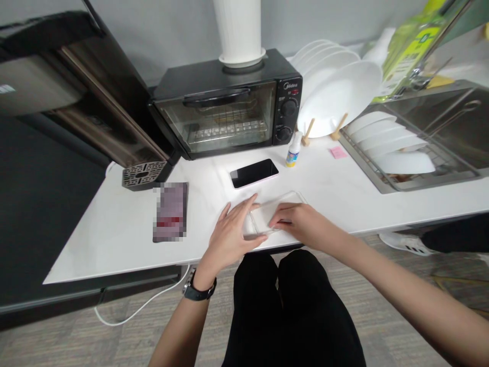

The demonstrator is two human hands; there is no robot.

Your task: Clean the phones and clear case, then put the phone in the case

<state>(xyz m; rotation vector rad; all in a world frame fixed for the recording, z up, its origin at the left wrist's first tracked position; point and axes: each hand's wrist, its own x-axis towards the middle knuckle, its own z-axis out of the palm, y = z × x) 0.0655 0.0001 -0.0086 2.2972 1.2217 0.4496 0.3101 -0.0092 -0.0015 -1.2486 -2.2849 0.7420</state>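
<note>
- Clear case [265, 215] lies on the white counter [107, 244], near the centre of the frame, between the person's two hands.
- Left hand [231, 232] is at the case's left end, fingers and thumb spread wide, thumb by the lower edge; a dark watch [199, 288] sits on that wrist.
- Right hand [296, 219] reaches over the case from the right, fingers bunched narrow at its lower edge; from where I stand, I can't tell whether they pinch anything.
- Black-screened phone [254, 173] lies face up just above the case.
- Small spray bottle [293, 150] stands upright to the phone's right, with a pink note [337, 152] further right.
- Toaster oven [225, 120] sits at upper centre; white plates [340, 97] stand upright beside it, upper right.
</note>
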